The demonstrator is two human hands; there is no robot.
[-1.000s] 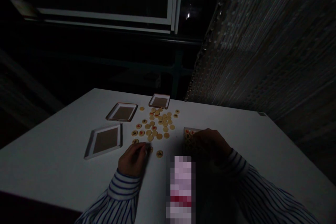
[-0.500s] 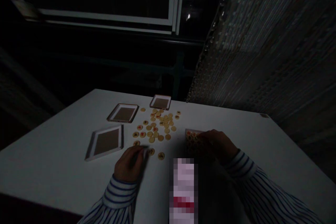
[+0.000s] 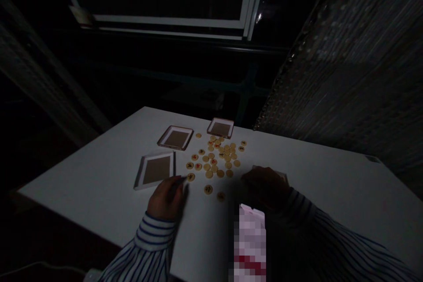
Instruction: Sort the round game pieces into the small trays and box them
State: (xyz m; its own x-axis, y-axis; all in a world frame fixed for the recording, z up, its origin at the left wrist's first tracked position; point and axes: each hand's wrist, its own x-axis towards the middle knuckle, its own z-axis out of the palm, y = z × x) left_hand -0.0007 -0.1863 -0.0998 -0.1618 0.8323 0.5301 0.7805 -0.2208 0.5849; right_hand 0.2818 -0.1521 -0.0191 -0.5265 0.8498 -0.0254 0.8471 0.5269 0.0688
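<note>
"Where are the round pieces (image 3: 220, 173)?"
"Scattered on the table (image 3: 82, 185), from near its far edge inward."
"And the left hand (image 3: 165, 198)?"
"Curled; I can't tell whether it grips anything."
"The right hand (image 3: 266, 185)?"
"Over a box (image 3: 283, 176), its grasp hidden."

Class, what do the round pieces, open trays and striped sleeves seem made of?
Round pieces: probably smooth wood, given their tan colour, though plastic is possible.
Open trays: perhaps matte card, with pale inner walls and brown bases.
Striped sleeves: soft fabric, shown by folds.
</note>
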